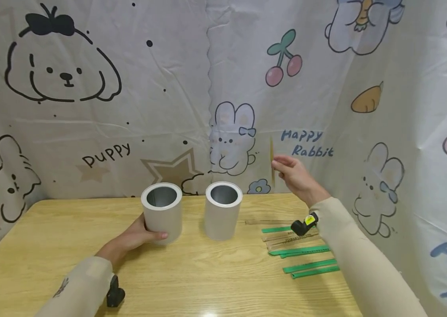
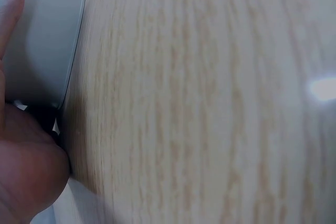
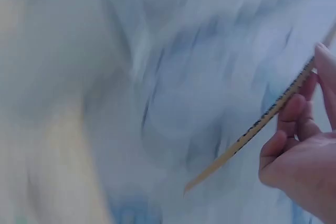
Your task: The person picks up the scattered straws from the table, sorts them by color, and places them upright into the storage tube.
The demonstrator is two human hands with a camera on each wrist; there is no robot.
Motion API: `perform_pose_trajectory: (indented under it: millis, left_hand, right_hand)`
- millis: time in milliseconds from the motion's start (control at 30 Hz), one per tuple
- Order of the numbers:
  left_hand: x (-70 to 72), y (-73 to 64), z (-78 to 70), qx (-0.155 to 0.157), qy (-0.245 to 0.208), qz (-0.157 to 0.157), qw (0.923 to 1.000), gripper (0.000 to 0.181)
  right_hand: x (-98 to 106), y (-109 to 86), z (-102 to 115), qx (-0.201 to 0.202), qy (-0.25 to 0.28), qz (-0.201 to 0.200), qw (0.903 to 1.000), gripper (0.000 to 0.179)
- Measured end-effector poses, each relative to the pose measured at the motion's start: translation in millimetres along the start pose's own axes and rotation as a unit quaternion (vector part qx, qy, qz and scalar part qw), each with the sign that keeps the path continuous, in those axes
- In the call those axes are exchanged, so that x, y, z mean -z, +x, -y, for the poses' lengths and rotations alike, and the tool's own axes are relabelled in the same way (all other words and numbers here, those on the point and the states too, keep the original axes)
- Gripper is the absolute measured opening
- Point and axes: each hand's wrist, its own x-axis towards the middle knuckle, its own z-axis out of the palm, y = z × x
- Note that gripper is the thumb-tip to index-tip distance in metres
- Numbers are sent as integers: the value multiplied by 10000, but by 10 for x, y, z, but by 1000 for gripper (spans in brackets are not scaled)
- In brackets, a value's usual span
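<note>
Head view shows your left hand (image 1: 138, 234) wrapped round the left white cylinder (image 1: 168, 222), its thumb lying across the near wall while the cylinder stands upright on the far left part of the desk (image 1: 207, 281). Your right hand (image 1: 297, 178) is raised above the desk's far right edge, its thumb and fingers closed in a pinch on a thin tan stick (image 3: 244, 136); you hold it near vertical in the head view, and the right wrist view shows dark marks along it. Just right of the left cylinder, apart from it, stands a matching right white cylinder (image 1: 221, 222). Farther right, partly beneath your right forearm, lie several green strips (image 1: 306, 266) and tan strips (image 1: 276, 243). Behind hangs a cartoon-printed cloth (image 1: 175, 88).
</note>
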Motion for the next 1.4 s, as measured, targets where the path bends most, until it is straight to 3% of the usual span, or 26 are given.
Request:
perform_pose_trajectory:
  millis: [67, 133, 233, 333, 500, 633, 700, 767, 900, 1000, 1100, 1233, 1400]
  left_hand:
    - [5, 6, -19, 56, 32, 5, 10000, 109]
    - [11, 12, -36, 124, 61, 17, 9999, 109]
    - [16, 14, -48, 202, 78, -5, 9998, 109]
    - [16, 7, -34, 170, 44, -12, 9998, 108]
    - [-8, 8, 7, -26, -93, 53, 9999, 107]
    - [-16, 13, 11, -76, -91, 129, 9998, 107]
    - [-12, 14, 13, -52, -78, 131, 9999, 107]
    - [-3, 18, 21, -83, -89, 145, 9998, 106]
    - [27, 13, 28, -50, -97, 46, 9999, 106]
    - [3, 29, 19, 66, -72, -4, 10000, 107]
    - [7, 17, 7, 68, -45, 28, 10000, 109]
    - [2, 11, -4, 11, -47, 93, 9999, 110]
    - [9, 4, 5, 103, -1, 27, 9999, 108]
  right_hand:
    - [-299, 0, 213, 461, 1140, 76, 9924, 19]
    - [-619, -9, 381, 835, 1991, 228, 9762, 11]
    - [-1107, -1, 496, 1041, 2680, 383, 9570, 15]
    - [-1574, 37, 455, 880, 2962, 512, 9497, 10]
    - [-2205, 98, 131, 436, 2705, 497, 9604, 40]
    - [-2467, 100, -171, -1, 1742, 478, 9835, 18]
    - [-2491, 79, -259, -137, 993, 559, 9934, 25]
    - [-2448, 47, -277, -35, 264, 586, 9979, 34]
    - [-2196, -5, -132, 350, -551, 340, 9973, 36]
    - [-1844, -32, 2, 472, -838, 133, 9953, 35]
    - [-1432, -42, 49, 530, -1131, 258, 9918, 37]
    - [-784, -51, -112, 457, -1456, 538, 9868, 42]
    - [-9, -103, -539, -133, -1791, 644, 9816, 51]
